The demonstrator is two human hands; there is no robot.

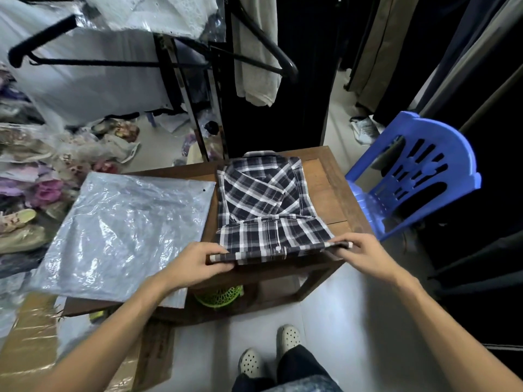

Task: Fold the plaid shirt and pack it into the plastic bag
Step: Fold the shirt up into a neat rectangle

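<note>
1. Both hands pinch the near hem of the shirt: left hand on its left corner, right hand on its right corner, fingers curled round the cloth
2. Shirt lies narrow on the table, collar at the far end, near end doubled up off the table's front edge
3. Bag lies flat just left of the shirt, overhanging the table's left side
4. Blue chair stands right of the table; green basket sits beneath it

Bare tabletop right of the shirt; blue chair crowds that side.
</note>
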